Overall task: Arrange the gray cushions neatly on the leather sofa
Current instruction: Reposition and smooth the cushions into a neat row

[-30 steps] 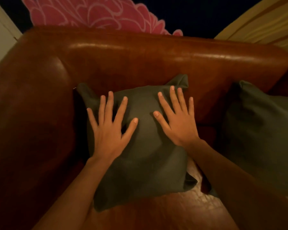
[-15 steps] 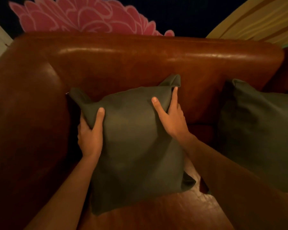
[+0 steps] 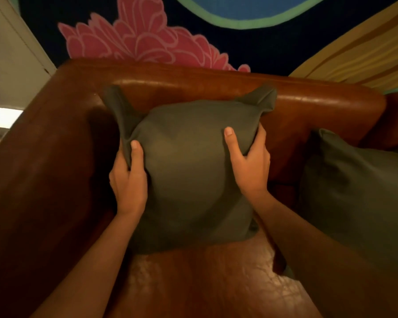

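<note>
- Left hand (image 3: 128,180) and right hand (image 3: 251,164) clamp the gray cushion (image 3: 189,175) by its sides, thumbs in front.
- It stands in the leather sofa (image 3: 205,278)'s left corner; the second cushion (image 3: 359,203) already leans at right, so only final settling looks left.

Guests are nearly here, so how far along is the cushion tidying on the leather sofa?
Looks done: the second gray cushion leans against the sofa back at the right, with no hand on it. In hand: the left hand and right hand grip the sides of the gray cushion in the sofa's corner, its top corners sticking up. Left: settling it and letting go.
</note>
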### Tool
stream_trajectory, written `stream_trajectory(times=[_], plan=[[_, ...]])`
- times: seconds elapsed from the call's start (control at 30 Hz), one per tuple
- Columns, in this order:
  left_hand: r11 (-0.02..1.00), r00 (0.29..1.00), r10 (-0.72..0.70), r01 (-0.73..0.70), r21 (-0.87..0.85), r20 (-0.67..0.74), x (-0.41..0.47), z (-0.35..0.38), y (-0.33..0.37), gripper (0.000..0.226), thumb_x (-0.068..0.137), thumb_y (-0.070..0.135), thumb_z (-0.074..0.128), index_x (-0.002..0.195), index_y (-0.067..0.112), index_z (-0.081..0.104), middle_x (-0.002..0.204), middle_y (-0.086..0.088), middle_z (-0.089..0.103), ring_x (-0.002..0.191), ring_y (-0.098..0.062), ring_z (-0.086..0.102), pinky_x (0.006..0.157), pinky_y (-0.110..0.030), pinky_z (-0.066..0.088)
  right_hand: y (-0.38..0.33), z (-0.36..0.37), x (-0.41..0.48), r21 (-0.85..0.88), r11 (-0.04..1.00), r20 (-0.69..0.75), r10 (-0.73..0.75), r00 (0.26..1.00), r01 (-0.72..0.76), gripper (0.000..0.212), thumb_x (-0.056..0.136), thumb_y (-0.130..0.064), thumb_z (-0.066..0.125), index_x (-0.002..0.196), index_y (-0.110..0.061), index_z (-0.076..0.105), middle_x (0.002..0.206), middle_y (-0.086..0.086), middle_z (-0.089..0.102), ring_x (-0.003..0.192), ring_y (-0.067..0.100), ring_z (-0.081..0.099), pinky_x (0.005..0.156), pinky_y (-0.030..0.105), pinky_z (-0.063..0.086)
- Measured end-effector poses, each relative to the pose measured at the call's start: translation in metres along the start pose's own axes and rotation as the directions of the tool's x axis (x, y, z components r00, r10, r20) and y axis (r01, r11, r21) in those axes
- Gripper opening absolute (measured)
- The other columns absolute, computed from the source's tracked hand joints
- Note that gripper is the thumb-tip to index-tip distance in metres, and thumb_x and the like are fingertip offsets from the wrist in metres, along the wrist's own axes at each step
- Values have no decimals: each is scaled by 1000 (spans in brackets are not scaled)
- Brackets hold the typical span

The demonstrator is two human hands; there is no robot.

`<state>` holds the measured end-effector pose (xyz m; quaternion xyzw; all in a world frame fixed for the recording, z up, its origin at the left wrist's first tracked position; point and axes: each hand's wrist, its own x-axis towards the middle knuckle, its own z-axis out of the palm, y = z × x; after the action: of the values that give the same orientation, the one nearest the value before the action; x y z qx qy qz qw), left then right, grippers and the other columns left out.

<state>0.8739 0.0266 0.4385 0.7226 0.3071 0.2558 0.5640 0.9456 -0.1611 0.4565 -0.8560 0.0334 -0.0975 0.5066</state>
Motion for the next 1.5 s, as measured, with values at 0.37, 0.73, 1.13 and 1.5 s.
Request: stream_trajectory(times=[0.37,0.73,1.13,1.5], plan=[[990,995,-15,1,140,103,24,6,-41,64,90,63,26,144,29,30,147,4,36,133,-16,35,104,-30,26,21,29,-10,-108,994,37,-21,999,25,81,86,-57,52,147,-11,24,147,8,36,137,24,31,112,39,27],[998,996,-19,13,65,91,23,5,-19,70,80,65,47,141,32,36,137,7,48,126,-11,44,109,-40,34,20,20,-13,-107,994,83,34,996,-25,87,85,-61,50,150,-16,15,153,7,26,141,23,24,114,45,23],[936,999,34,-44,349,35,32,18,-17,70,91,61,35,149,29,14,151,-6,29,137,-27,28,108,-47,26,22,27,-18,-304,948,-12,96,995,-95,92,85,-67,44,151,-16,6,152,7,26,139,26,26,107,47,26],[226,492,562,-864,449,664,16,13,-31,56,98,39,25,141,5,35,148,-10,36,139,-20,22,113,-50,4,1,62,-37,-462,554,360,-597,717,693,47,94,-21,37,138,-5,44,145,14,42,136,27,37,115,44,12]])
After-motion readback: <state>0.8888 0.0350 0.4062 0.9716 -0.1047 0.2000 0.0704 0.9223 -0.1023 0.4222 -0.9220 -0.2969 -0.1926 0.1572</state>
